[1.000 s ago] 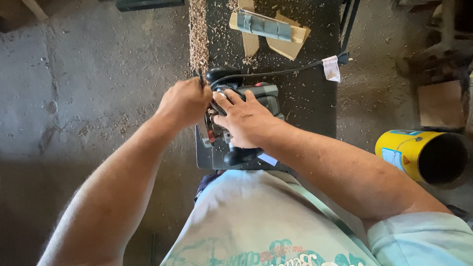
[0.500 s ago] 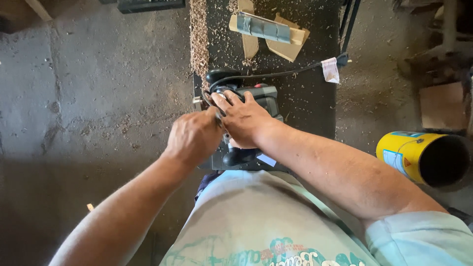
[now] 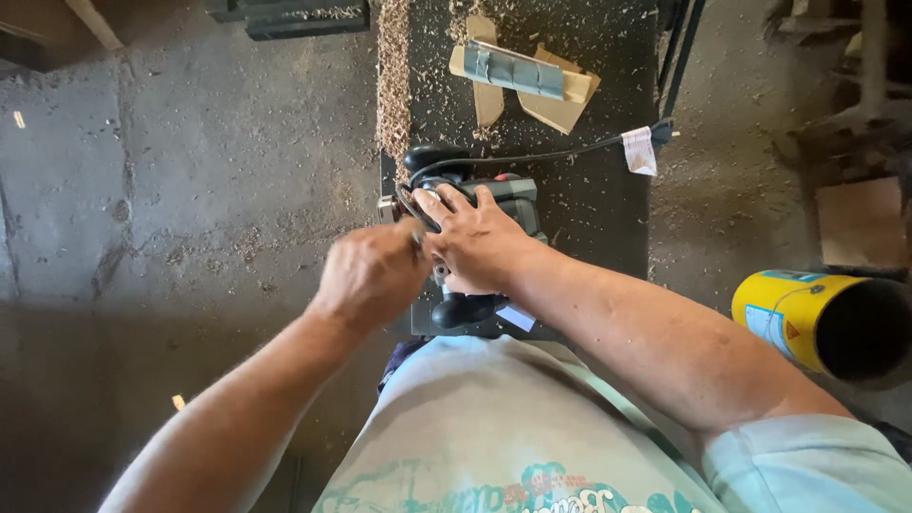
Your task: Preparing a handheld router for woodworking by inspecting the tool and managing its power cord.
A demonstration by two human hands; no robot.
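A dark green and black electric hand planer (image 3: 499,195) lies on a dark workbench (image 3: 598,199) covered in wood shavings. My right hand (image 3: 475,237) rests flat on top of the planer body, fingers spread and pressing down. My left hand (image 3: 372,275) is closed beside the planer's left side, its fingertips pinched at something small that I cannot make out. The planer's black power cord (image 3: 532,157) loops from its front knob toward the bench's right edge, where a white tag (image 3: 639,150) hangs on it.
Pale wood offcuts with a grey metal piece (image 3: 522,81) lie at the far end of the bench. A line of sawdust (image 3: 392,76) runs along the left edge. A yellow can (image 3: 807,323) lies on its side on the concrete floor at right.
My left hand has drawn back from the planer's upper left side toward me and lower. My right hand has stayed on the planer.
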